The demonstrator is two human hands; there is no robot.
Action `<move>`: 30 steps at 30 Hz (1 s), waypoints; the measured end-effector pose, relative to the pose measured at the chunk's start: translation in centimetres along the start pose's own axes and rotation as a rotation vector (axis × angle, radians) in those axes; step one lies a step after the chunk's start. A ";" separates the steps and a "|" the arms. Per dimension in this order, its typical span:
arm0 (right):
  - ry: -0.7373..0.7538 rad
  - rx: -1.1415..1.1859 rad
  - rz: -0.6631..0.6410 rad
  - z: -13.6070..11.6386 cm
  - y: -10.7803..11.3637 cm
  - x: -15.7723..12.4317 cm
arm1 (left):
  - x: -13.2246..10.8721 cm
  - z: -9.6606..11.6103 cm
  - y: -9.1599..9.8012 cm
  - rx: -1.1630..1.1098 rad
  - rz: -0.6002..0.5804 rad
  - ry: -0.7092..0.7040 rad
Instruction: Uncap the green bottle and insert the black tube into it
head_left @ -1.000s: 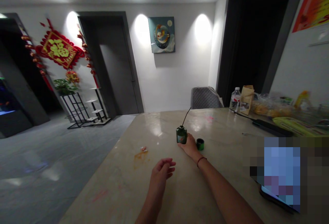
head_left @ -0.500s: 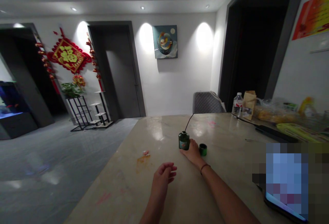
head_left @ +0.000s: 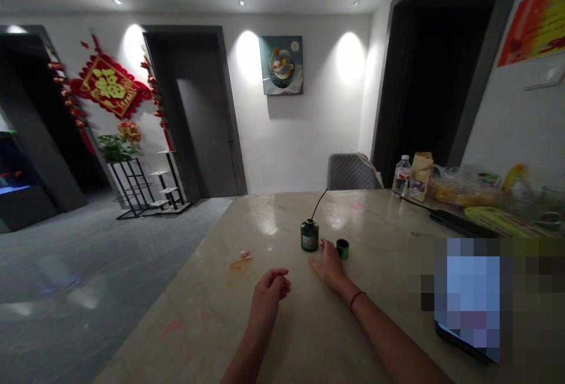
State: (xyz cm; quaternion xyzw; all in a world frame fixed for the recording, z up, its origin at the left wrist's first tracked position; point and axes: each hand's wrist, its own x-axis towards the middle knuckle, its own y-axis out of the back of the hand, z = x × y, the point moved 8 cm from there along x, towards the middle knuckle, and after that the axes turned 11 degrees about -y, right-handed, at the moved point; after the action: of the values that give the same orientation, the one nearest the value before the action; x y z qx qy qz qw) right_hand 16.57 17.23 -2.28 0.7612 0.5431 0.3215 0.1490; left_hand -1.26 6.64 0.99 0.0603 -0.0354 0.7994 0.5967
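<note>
Right hand [head_left: 329, 266] open on stone tabletop [head_left: 379, 266], between green bottle [head_left: 309, 236] and green cap [head_left: 342, 249], gripping nothing; left hand [head_left: 270, 290] loosely curled, empty, maybe hovering.

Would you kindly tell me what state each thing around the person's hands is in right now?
Dark green bottle: upright on the table, thin black tube rising from its top.
Green cap: standing apart from the bottle.
Right hand: open, empty, beside the cap.
Left hand: loosely curled, empty.
Plastic water bottle: upright, capped.
</note>
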 end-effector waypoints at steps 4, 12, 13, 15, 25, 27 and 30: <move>0.074 -0.011 -0.043 -0.2 1.4 -2.0 | 0.0 1.3 0.2 0.178 0.009 -0.138; 0.186 -0.123 -0.163 -1.5 5.0 -4.3 | -0.8 3.9 -1.3 0.765 -0.173 -0.406; 0.169 -0.139 -0.182 -1.5 5.3 -4.2 | -0.8 4.1 -1.2 0.788 -0.174 -0.418; 0.148 -0.178 -0.181 -1.7 6.2 -3.9 | -0.8 4.5 -1.0 0.829 -0.159 -0.451; 0.533 -0.203 0.129 -4.8 9.9 -5.2 | -1.4 6.9 -0.4 0.818 -0.051 -0.707; 0.572 -0.232 0.146 -4.7 10.0 -5.5 | -1.5 7.0 -0.4 0.843 -0.045 -0.709; 0.609 -0.383 0.147 -4.7 9.5 -5.8 | -1.6 6.9 -1.0 0.981 -0.094 -0.663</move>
State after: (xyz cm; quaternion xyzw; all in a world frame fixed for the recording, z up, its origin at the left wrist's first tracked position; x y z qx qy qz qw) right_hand 19.30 7.86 4.80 0.6258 0.4365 0.6391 0.0968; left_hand 0.48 4.55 7.57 0.5772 0.1565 0.6335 0.4909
